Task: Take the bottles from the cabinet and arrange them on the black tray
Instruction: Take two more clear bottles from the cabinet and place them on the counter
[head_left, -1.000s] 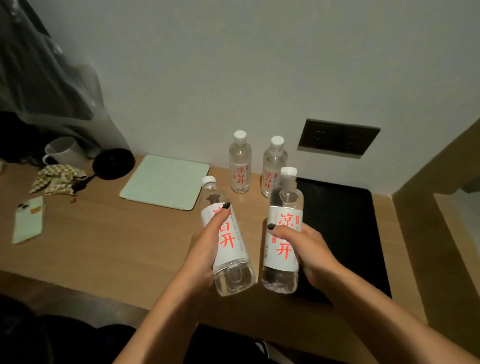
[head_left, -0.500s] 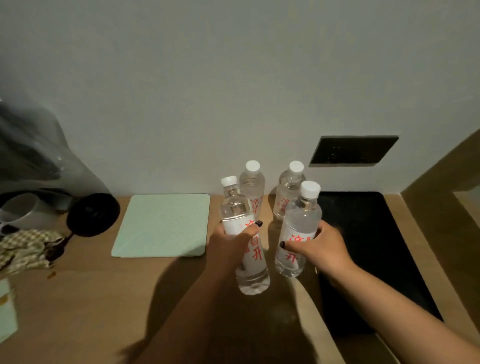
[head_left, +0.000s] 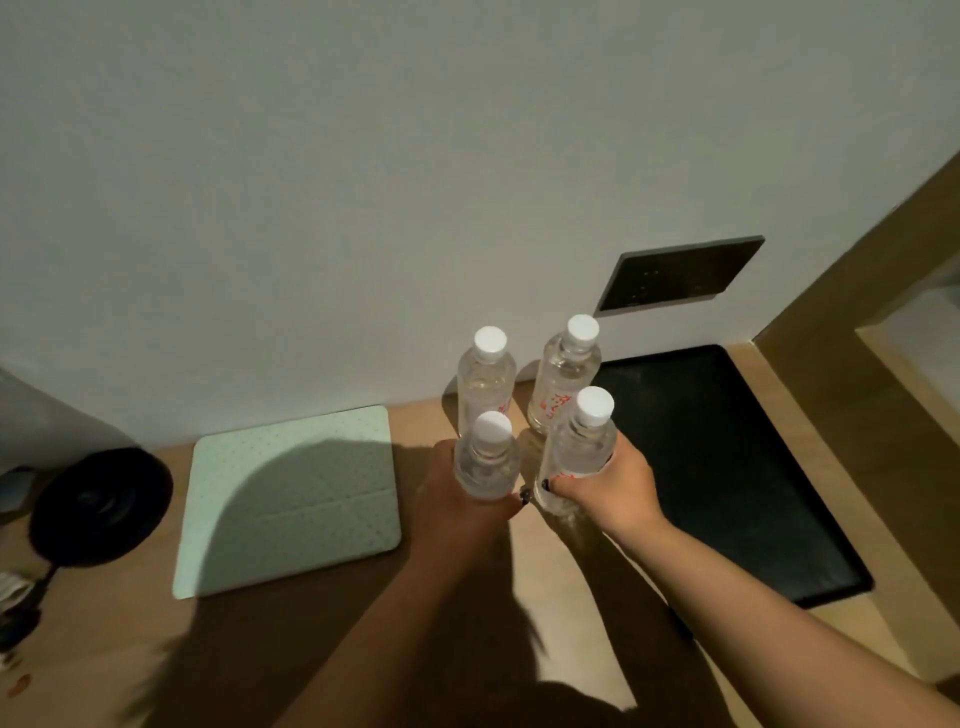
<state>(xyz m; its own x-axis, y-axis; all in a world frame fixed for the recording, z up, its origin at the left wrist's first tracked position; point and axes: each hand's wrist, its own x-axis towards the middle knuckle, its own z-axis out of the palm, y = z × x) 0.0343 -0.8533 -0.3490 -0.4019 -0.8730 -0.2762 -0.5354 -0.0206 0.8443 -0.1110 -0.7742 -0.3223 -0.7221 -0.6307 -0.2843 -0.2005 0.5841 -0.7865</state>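
Observation:
Each of my hands grips a clear water bottle with a white cap and red lettering. My left hand (head_left: 457, 499) is wrapped around the left bottle (head_left: 487, 457), upright over the wooden desk. My right hand (head_left: 613, 488) holds the right bottle (head_left: 579, 447) just left of the black tray (head_left: 727, 467). Two more such bottles stand by the wall right behind them: one on the left (head_left: 485, 374) and one on the right (head_left: 566, 374) at the tray's left edge. The bottoms of the held bottles are hidden by my hands.
A pale green mat (head_left: 291, 493) lies on the desk to the left. A round black object (head_left: 98, 504) sits at the far left. A dark wall panel (head_left: 675, 273) hangs above the tray. A wooden side wall (head_left: 857, 312) rises on the right.
Both hands have carried their bottles forward toward the wall and stood them upright, close in front of the two standing bottles. The camera has tilted further down over them.

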